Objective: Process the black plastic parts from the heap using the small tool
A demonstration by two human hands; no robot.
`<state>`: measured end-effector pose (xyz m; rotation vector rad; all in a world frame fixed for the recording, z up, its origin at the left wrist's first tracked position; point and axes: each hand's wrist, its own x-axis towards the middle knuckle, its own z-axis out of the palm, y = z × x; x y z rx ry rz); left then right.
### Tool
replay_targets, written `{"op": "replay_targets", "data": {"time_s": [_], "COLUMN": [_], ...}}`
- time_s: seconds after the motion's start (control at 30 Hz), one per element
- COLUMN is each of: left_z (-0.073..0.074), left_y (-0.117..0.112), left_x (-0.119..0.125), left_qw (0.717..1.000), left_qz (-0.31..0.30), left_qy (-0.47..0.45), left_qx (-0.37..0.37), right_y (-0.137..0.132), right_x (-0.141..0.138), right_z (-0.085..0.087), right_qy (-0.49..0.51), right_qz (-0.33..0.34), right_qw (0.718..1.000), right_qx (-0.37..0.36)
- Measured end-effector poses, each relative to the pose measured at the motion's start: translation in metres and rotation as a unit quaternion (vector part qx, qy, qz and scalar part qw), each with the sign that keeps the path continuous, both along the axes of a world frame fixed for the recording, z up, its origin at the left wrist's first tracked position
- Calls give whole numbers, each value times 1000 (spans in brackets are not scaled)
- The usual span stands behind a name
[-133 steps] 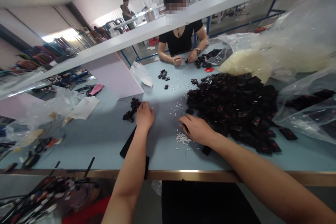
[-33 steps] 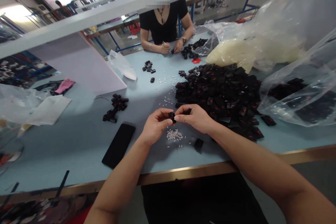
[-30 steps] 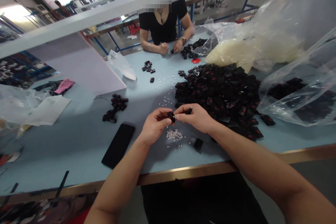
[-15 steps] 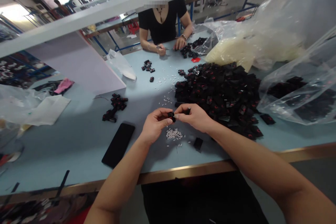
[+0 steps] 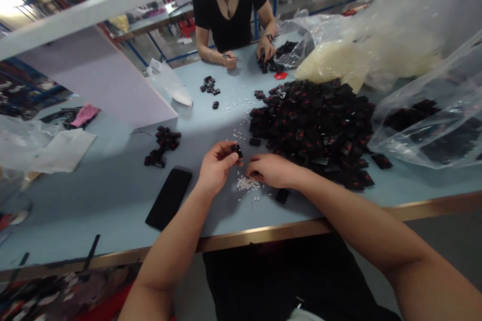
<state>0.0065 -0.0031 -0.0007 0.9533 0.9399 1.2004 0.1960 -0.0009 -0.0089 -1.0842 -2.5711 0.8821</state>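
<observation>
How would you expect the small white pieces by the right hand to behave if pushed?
The white pieces would probably scatter, lying loose in a low heap. Their tiny size suggests little weight. Their slim shape might let some roll, though their roundness is unclear.

At the centre of the frame, the left hand point(image 5: 216, 168) holds a small black block point(image 5: 236, 150) between thumb and fingers. Just right of it, the right hand point(image 5: 269, 169) bends down at a pile of tiny white cylindrical pieces point(image 5: 246, 185); whether it grips one is hidden. A large heap of black pieces point(image 5: 312, 120) fills the right of centre, beside a clear plastic bag point(image 5: 433, 153) at the right edge. Left of centre lie a black cluster of blocks point(image 5: 162, 145) and, below it, a phone-like black slab point(image 5: 168, 199). At top centre, a co-worker in a black top point(image 5: 231, 20) holds a thin tool point(image 5: 231, 57) in one hand.
</observation>
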Motion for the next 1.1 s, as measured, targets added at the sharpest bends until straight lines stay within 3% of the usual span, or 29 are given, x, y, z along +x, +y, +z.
{"op": "replay_targets", "data": {"time_s": [0.4,0.6,0.8,0.97,1.1], "left_z": [3,3,2,2,0], "left_y": [-2,-2,-2,-2,-3], "left_x": [0,0,-1,-1,0], "left_qw": [1000,1000,1000,1000,1000], "left_qz": [-4,-5,-3,-9,-23], "left_qy": [7,5,2,-8,-16], "left_qx": [-7,-9,-9,-10,-10], "right_y": [-2,-5,-3,2,4], "right_x": [-1,-4,-1,2,4], "right_z": [8,4,2,8,14], "right_qy": [-33,-48,9,128,260], "right_qz": [32,35,18,-56,-170], "right_qw": [999,998,1000,988,946], "right_qx": [-2,26,-5,-71,-95]}}
